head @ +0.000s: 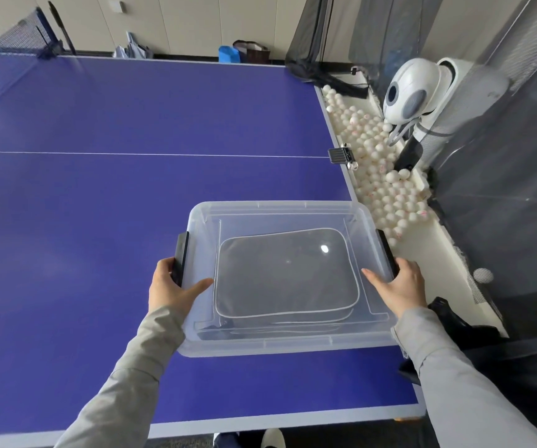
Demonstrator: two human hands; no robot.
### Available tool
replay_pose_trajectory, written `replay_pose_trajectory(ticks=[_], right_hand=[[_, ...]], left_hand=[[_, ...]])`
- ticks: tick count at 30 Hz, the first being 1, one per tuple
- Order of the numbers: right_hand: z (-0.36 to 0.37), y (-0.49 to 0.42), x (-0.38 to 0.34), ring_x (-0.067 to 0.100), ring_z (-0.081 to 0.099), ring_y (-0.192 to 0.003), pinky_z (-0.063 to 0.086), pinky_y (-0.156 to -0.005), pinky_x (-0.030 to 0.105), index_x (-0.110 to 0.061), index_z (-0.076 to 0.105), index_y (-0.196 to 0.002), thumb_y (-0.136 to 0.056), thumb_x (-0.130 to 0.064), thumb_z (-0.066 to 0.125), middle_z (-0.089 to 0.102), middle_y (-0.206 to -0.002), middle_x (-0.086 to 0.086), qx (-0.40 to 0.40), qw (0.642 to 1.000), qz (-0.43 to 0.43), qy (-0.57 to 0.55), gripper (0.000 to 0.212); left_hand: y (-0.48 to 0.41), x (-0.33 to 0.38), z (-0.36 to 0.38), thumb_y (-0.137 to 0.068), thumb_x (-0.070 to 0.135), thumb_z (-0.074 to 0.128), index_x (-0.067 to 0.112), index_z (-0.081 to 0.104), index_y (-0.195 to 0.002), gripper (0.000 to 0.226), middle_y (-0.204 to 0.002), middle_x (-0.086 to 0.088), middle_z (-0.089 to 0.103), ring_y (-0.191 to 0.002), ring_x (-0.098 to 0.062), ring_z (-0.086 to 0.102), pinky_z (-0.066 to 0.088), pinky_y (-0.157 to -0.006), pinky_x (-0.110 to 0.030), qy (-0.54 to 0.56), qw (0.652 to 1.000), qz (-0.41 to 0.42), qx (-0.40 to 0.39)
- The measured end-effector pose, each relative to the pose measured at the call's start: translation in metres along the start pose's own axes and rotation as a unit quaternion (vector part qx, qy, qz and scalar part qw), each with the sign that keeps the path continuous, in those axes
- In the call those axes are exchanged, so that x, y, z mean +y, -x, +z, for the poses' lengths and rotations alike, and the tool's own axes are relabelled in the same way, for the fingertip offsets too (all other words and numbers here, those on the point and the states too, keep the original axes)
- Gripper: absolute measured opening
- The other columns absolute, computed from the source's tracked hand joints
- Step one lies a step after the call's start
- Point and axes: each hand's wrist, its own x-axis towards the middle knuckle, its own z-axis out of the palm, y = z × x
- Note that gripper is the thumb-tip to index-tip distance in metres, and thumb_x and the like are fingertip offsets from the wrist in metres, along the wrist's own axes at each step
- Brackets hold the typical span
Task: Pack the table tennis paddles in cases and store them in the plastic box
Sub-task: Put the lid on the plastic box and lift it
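Edges and clearance: the plastic box (262, 348) is on the near right part of the table (99, 205), its right side about level with the table's right edge. Whether it rests on the surface or is slightly raised cannot be told. Open blue tabletop lies to its left and beyond it. Just off the right edge runs a white trough (448, 240), with dark netting (503, 189) behind it.

Hands: the left hand (172, 284) grips the box's left side, fingers curled round the black latch (181, 255), thumb laid on the clear lid (293, 211). The right hand (404, 286) grips the right side the same way, thumb on the lid.

Contents: dark cases (285, 273) with white piping lie flat inside, seen through the lid. At least two are stacked, the lower one mostly hidden.

Surface and room: a white centre line (131, 153) crosses the table. The net (5, 43) stands at the far left. A white ball machine (411, 92) stands past the trough.

Count: one box, one lid, two latches, two hands. The white balls (377, 176) in the trough are too many to count, and one more ball (483, 275) sits apart, against the netting.
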Motion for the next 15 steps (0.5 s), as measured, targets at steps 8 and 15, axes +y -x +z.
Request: replay_pose_trajectory(ticks=[8, 15], right_hand=[[-0.0005, 0.0014, -0.0048, 0.036, 0.048, -0.115, 0.037, -0.098, 0.039, 0.005, 0.05, -0.125, -0.078, -0.033, 0.075, 0.049, -0.124, 0.021, -0.002, 0.999, -0.028, 0.025, 0.065], [-0.0023, 0.0035, -0.0071, 0.033, 0.044, -0.122, 0.034, -0.102, 0.037, 0.003, 0.044, -0.132, -0.08, -0.035, 0.072, 0.044, -0.132, 0.019, -0.019, 1.0, -0.007, 0.011, 0.07]], left_hand=[[-0.0015, 0.0059, 0.0025, -0.067, 0.022, 0.084, 0.008, 0.045, -0.119, 0.067, -0.111, -0.004, 0.049, -0.093, -0.019, 0.048, 0.042, -0.084, -0.03, -0.05, 0.998, 0.022, -0.014], [-0.0007, 0.0031, 0.0017, -0.067, 0.024, 0.083, 0.012, 0.042, -0.123, 0.07, -0.114, 0.0, 0.05, -0.095, -0.018, 0.05, 0.042, -0.084, -0.03, -0.02, 0.999, -0.003, -0.025]])
